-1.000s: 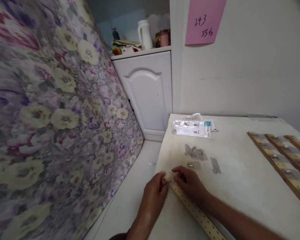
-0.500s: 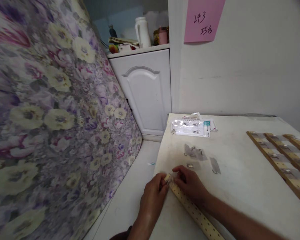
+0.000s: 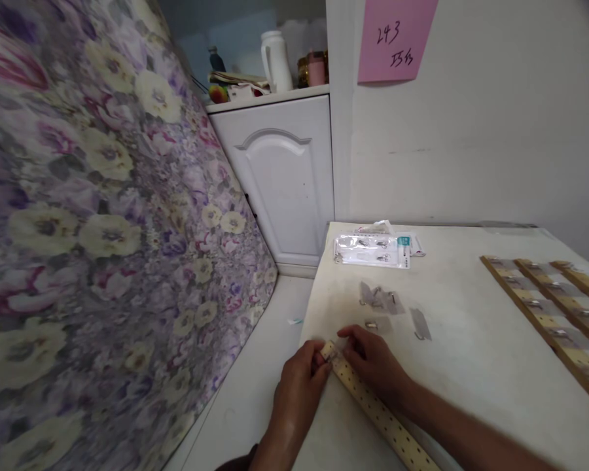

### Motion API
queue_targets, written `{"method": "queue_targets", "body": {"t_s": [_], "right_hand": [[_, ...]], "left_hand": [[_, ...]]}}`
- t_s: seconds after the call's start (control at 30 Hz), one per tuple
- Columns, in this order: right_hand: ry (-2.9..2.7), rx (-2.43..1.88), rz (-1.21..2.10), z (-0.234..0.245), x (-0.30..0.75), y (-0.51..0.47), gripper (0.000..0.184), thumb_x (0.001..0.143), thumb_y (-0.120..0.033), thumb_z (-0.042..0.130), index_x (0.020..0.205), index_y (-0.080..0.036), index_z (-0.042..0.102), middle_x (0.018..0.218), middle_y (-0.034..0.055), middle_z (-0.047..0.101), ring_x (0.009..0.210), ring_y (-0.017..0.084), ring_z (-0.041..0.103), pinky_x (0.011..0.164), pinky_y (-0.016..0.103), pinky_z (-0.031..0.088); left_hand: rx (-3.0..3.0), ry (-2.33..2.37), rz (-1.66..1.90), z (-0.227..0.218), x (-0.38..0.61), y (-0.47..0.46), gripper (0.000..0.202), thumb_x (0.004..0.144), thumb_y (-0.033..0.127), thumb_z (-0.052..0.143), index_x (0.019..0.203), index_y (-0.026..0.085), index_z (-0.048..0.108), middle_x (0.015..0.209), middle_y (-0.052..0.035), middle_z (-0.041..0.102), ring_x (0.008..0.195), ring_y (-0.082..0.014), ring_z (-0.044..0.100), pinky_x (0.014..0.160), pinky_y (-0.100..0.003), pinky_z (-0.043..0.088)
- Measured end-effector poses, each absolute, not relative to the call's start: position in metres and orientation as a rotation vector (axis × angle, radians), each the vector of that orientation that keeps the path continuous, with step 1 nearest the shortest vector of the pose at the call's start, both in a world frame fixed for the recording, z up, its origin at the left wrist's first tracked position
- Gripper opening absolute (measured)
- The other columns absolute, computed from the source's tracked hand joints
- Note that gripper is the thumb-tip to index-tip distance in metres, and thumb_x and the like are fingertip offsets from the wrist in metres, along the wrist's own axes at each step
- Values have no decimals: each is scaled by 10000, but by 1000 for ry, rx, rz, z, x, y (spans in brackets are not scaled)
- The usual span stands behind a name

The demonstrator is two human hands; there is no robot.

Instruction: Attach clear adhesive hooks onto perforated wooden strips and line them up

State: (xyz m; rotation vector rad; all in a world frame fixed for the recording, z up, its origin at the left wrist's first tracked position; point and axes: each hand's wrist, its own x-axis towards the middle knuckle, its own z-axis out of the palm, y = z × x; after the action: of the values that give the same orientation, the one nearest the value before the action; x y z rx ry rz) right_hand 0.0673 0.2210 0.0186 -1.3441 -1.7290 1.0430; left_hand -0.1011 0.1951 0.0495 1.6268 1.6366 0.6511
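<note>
A long pale perforated strip (image 3: 383, 418), wooden-looking with rows of dark holes, slants across the table's near left side. My left hand (image 3: 302, 376) is closed on its far end, thumb and fingertips pinching there. Over the strip's right edge curls my right hand (image 3: 373, 360), closed against it, with the index finger and thumb a little apart near the end. Between the hands, a small clear piece (image 3: 332, 354) lies on the strip; its details are blurred. Just beyond are small clear bags with metal hooks (image 3: 380, 297), a single bagged metal piece (image 3: 372, 325) and another bagged hook (image 3: 421, 324).
Clear-fronted packs of metal clips (image 3: 370, 251) lie at the table's back left. Several wooden strips (image 3: 540, 307) with bagged metal pieces line the right side. Floral fabric (image 3: 112, 248) hangs at left. A white cabinet (image 3: 279, 183) stands behind, with a white jug (image 3: 276, 62) on top.
The view has shifted slightly. Both hands keep nearly the same place on the strip, and the small clear piece between them looks a little flatter.
</note>
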Motion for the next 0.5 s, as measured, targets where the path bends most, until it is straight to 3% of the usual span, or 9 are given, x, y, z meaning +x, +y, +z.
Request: {"method": "queue_targets", "body": {"t_s": [0.5], "right_hand": [[-1726, -1328, 1024, 18, 68, 221, 253, 746, -123, 470, 968, -166, 583, 673, -16, 566, 633, 144, 526, 617, 262, 404]], "left_hand": [[1615, 1634, 665, 50, -100, 195, 197, 751, 239, 523, 938, 224, 579, 735, 34, 579, 695, -125, 552, 657, -219, 394]]}}
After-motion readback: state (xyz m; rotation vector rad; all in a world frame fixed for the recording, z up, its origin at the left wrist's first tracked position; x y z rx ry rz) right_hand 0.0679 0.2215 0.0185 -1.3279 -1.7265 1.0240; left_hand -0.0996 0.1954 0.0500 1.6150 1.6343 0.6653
